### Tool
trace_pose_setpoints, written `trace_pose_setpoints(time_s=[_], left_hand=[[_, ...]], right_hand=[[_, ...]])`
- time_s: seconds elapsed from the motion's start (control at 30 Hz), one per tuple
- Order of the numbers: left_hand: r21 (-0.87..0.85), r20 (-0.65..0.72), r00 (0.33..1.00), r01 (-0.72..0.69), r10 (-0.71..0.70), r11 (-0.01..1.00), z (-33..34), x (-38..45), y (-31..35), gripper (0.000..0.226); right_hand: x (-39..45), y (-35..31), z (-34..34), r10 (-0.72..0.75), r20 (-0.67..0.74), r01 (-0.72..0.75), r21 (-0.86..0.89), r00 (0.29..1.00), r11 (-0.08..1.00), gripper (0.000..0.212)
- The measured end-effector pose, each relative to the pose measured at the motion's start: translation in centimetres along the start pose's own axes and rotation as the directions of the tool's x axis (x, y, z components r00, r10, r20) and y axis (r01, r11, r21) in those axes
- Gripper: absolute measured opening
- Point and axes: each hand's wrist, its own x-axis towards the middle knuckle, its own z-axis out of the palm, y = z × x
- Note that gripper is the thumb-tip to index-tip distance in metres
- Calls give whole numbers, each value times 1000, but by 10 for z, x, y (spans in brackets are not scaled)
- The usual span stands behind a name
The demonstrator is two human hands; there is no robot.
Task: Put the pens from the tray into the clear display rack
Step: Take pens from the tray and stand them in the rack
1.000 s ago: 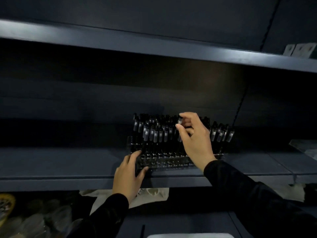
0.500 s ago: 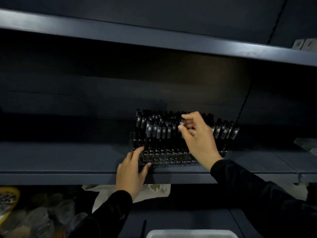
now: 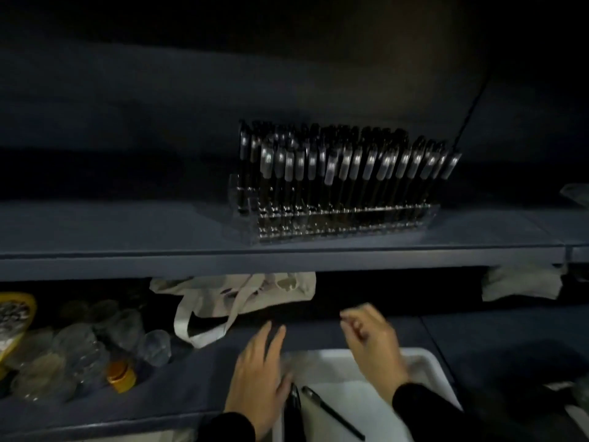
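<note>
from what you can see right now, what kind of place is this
Probably a shop's stationery aisle or its stockroom. Dark metal shelving carries a clear display rack packed with upright pens, a white tray below holds loose pens, and glass jars and a cloth bag sit on the lower shelf.

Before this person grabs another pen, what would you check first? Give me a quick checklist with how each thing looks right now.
1. Pens left in the white tray: ok, at least one dark pen lies in it.
2. Left hand free: ok, fingers straight, holding nothing, at the tray's left edge.
3. Right hand free: cannot tell for sure; it is blurred, fingers loosely curled, nothing seen in it.
4. Clear display rack steady on the shelf: ok, it stands flat with neither hand on it.
5. Free slot in the rack: cannot tell, the pen rows are dark and blurred.
</note>
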Motion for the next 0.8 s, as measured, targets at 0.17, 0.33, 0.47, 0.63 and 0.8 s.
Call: trace_pose_setpoints(time_s=[0.17, 0.33, 0.47, 0.63, 0.8], left_hand=[[-22, 314, 900, 325, -303, 945, 55, -18, -8, 78], [23, 307, 928, 216, -212, 976, 68, -24, -11, 75], [-8, 299, 935, 204, -192, 979, 62, -24, -11, 76], [-53, 154, 968, 208, -197, 977, 38, -32, -4, 69], [-150, -100, 986, 115, -131, 982, -16, -14, 10, 62]], right_hand=[[-95, 77, 79, 427, 507, -326, -279, 749, 903, 45], [-95, 93, 112, 337, 566, -123, -382, 752, 916, 39], [-71, 87, 114, 300, 629, -71, -362, 717, 930, 32], [-57, 59, 53, 254, 651, -93, -272, 715, 958, 32], [-7, -5, -27, 142, 453, -163, 8, 880, 987, 58]])
